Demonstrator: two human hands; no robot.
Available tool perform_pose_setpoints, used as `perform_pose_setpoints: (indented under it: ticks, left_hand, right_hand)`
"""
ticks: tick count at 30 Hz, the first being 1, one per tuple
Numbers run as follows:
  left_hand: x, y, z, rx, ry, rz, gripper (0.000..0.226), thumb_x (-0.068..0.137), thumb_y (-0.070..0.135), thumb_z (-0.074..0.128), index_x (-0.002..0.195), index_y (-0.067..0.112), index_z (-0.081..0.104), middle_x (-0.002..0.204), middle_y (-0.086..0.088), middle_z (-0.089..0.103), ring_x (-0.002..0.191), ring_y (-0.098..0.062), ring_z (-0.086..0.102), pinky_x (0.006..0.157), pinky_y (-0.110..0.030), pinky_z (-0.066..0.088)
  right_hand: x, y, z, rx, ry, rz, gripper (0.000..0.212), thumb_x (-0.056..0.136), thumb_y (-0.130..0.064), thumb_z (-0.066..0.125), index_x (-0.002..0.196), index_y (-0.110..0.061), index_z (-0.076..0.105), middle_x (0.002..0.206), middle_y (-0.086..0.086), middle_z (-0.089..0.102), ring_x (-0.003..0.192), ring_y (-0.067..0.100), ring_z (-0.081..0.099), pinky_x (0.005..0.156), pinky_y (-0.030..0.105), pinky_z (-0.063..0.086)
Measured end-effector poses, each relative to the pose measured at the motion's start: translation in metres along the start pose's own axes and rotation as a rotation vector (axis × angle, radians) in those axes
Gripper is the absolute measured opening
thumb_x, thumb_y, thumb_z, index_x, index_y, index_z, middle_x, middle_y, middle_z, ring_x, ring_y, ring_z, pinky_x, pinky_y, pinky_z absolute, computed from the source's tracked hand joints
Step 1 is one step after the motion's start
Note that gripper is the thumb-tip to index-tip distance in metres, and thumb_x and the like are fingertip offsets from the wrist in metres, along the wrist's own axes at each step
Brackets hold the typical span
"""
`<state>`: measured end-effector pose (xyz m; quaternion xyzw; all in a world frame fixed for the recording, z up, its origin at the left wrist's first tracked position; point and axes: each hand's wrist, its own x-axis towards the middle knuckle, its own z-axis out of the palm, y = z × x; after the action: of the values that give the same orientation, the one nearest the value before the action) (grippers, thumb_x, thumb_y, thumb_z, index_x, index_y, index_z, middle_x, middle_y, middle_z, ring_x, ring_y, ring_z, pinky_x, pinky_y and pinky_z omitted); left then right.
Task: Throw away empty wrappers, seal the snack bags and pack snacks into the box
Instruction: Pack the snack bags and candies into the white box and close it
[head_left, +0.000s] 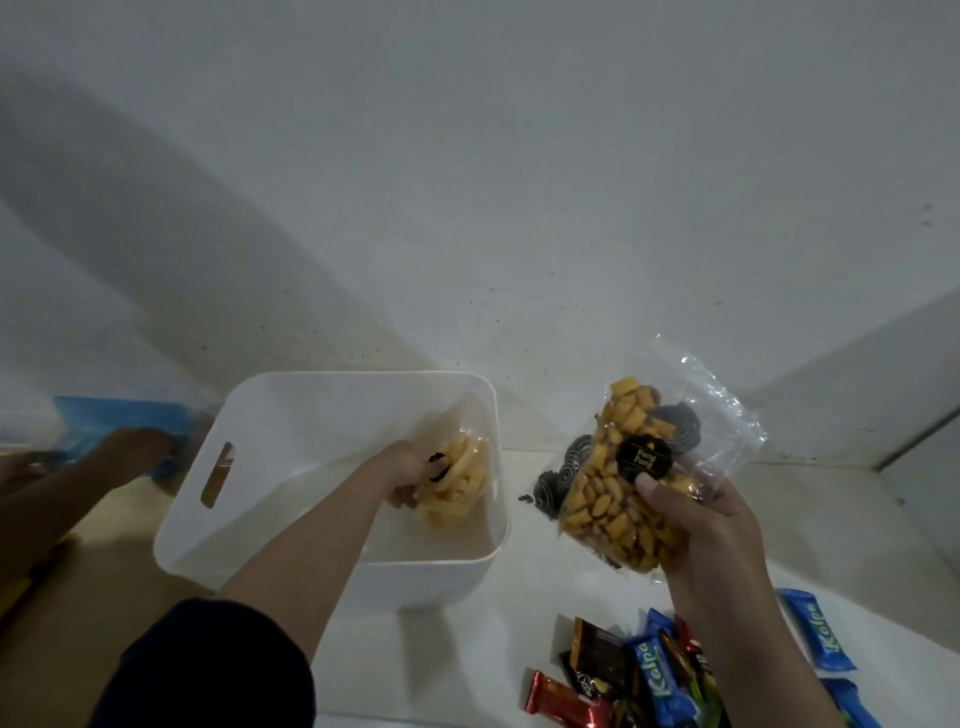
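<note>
A white plastic box (223, 519) with a handle slot stands on the table at centre. My left hand (402, 475) is inside the box and grips a clear bag of yellow stick snacks (457, 480) against the right wall. To the right, my right hand (701, 525) holds up a clear bag of orange snacks (618, 499) with a black round label; the bag's top is open and loose. Dark spiral snacks (675, 426) show behind that bag.
Wrapped bars lie in a heap at the bottom right: blue ones (818, 629), a red one (558, 704) and dark ones (597, 654). Another person's hand (132, 452) rests on a blue thing (119, 415) at the far left. A white wall rises just behind the table.
</note>
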<state>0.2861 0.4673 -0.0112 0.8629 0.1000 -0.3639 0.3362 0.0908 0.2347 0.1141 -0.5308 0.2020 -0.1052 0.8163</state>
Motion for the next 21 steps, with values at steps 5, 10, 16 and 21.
perform_pose_setpoints:
  ticks: [5, 10, 16, 21]
  left_hand:
    - [-0.011, 0.013, 0.003, -0.148, 0.002, -0.011, 0.054, 0.093, 0.042, 0.051, 0.125, -0.002, 0.050, 0.129, -0.018, 0.056, 0.108, -0.033, 0.062, 0.083, -0.036, 0.052]
    - [-0.041, 0.016, -0.012, -0.122, 0.026, 0.063, 0.060, 0.094, 0.044, 0.046, 0.134, -0.001, 0.041, 0.136, -0.023, 0.046, 0.094, -0.032, 0.056, 0.074, -0.036, 0.045]
    - [-0.081, 0.002, -0.061, -0.557, 0.173, 0.240, 0.046, 0.093, 0.051, 0.045, 0.116, 0.014, 0.059, 0.122, -0.007, 0.063, 0.104, -0.021, 0.059, 0.095, -0.040, 0.037]
    - [-0.114, -0.019, -0.076, -0.536, 0.350, 0.330, 0.029, 0.094, 0.040, 0.050, 0.100, 0.018, 0.067, 0.101, -0.002, 0.066, 0.086, -0.018, 0.058, 0.082, -0.034, 0.045]
  right_hand:
    - [-0.009, -0.017, 0.024, 0.043, -0.018, -0.039, 0.056, 0.062, -0.001, 0.067, 0.117, -0.011, 0.061, 0.103, 0.012, 0.073, 0.094, 0.029, 0.071, 0.078, 0.048, 0.056]
    - [-0.010, -0.016, 0.068, 0.079, -0.035, -0.069, 0.049, 0.071, 0.006, 0.069, 0.117, -0.009, 0.060, 0.105, 0.014, 0.071, 0.096, 0.029, 0.070, 0.081, 0.048, 0.056]
    - [0.010, 0.039, 0.139, -0.105, 0.034, 0.005, 0.045, 0.067, -0.004, 0.080, 0.105, -0.014, 0.058, 0.097, 0.006, 0.067, 0.088, 0.022, 0.068, 0.079, 0.041, 0.058]
    - [0.026, 0.097, 0.174, -0.385, 0.024, 0.035, 0.042, 0.069, -0.015, 0.078, 0.099, -0.022, 0.049, 0.090, -0.005, 0.059, 0.084, 0.017, 0.062, 0.075, 0.035, 0.056]
